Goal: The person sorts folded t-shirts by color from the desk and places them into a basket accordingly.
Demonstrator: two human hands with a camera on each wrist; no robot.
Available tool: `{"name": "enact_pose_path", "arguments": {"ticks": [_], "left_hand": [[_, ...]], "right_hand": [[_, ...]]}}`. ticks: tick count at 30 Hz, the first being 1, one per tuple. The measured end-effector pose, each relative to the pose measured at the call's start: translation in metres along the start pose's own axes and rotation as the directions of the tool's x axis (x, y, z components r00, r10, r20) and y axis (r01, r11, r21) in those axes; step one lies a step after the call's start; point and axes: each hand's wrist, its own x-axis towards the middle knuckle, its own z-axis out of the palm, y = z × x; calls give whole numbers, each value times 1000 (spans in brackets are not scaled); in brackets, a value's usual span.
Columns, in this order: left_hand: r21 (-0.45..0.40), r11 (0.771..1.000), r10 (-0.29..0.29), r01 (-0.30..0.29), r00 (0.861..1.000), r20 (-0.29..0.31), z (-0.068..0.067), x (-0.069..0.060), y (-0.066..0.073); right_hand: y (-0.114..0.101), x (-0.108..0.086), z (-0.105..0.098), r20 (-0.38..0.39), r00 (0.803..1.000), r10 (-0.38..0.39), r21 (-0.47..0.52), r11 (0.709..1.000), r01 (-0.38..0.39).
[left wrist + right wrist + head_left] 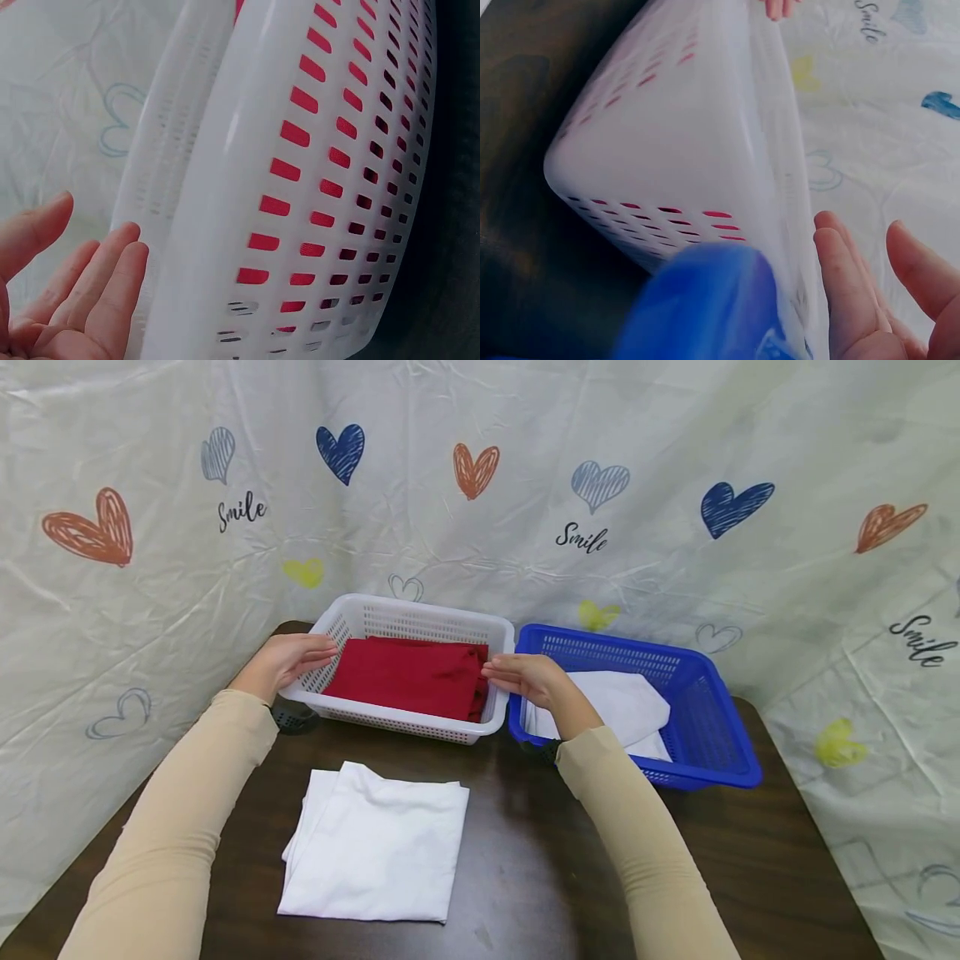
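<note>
Folded red cloth (408,675) lies inside a white plastic basket (397,717) with slotted walls. My left hand (288,660) is over the basket's left rim, its fingers fairly straight and pointing inward. Over the right rim, my right hand (536,678) reaches in with extended fingers near the red cloth's right edge. Neither hand grips anything. In the left wrist view, the left hand (75,300) shows spread thumb and fingers beside the white rim. The right wrist view shows the right hand (870,300) likewise beside the rim; whether either touches it I cannot tell.
A blue basket (708,710) holding white cloth (618,706) stands right of the white one, close against it. A folded white cloth (378,847) lies nearer on the dark wooden table (540,860). Behind hangs a white curtain (420,518) printed with hearts.
</note>
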Motion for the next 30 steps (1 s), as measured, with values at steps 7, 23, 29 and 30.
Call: {"name": "enact_pose_path", "arguments": {"ticks": [7,23,29,30], "left_hand": [[-106,994,23,-16,998,62,-9,-10,-3],[-142,988,90,-63,976,197,-20,-39,-17],[-148,984,128,-95,964,232,-24,-50,-25],[-155,983,134,-99,962,239,-25,-51,-26]], "right_hand": [[10,-13,-9,61,998,-17,-19,1000,18],[23,-46,-16,109,993,-32,-22,999,35],[30,-64,-13,155,987,-36,-14,999,39],[31,-67,-13,163,986,-36,-12,999,38]]}}
